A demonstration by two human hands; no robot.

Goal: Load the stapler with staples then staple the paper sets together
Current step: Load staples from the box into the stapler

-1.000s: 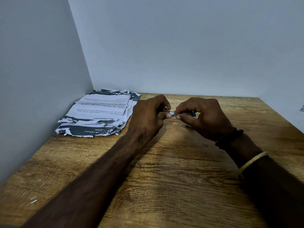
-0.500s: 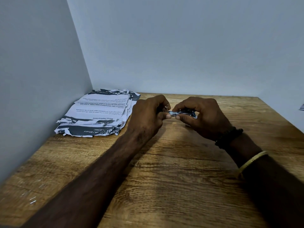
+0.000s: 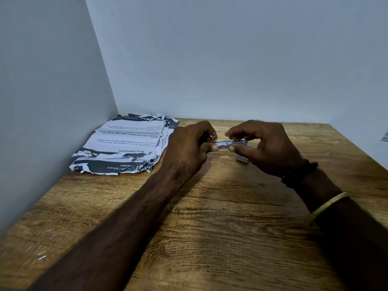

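A small metal stapler with a blue edge is held just above the wooden table, between both hands. My left hand grips its left end with curled fingers. My right hand pinches its right part between thumb and forefinger. The stapler's metal channel faces up; I cannot tell whether staples lie in it. A stack of torn printed paper sets lies at the back left corner, left of my left hand.
A small box-like object lies on the table under my right hand, mostly hidden. A few loose staples glint near the table's front left edge. Grey walls close the left and back sides.
My right hand's fingers have lifted and spread a little, exposing more of the stapler's metal channel and the small object beneath. The left hand has stayed in place.
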